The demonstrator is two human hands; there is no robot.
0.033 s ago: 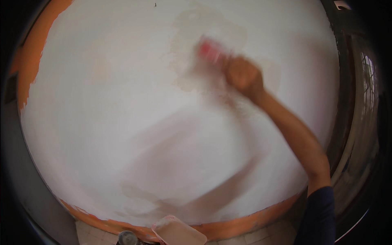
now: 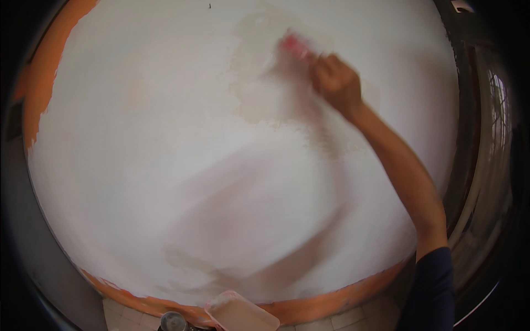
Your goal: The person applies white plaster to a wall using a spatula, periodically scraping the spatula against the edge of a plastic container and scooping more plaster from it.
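Observation:
My right hand is raised to the upper middle of the white wall. Its fingers are wrapped round a small red hand tool with whitish smears; blur hides its exact kind. The tool's head points up and left, over a damp-looking greyish-beige patch on the wall. Whether it touches the surface I cannot tell. A blurred shadow of the arm falls across the wall below. Nothing of my left hand shows.
At the lower edge sits a shallow pale tub with a pink-smeared rim, beside a round dark container. Orange bands border the wall at left and bottom. Floor tiles show below. A dark frame with a curtain stands at the right.
My right hand and the red hand tool have moved up and slightly right across the patch. The tub and round container have stayed put.

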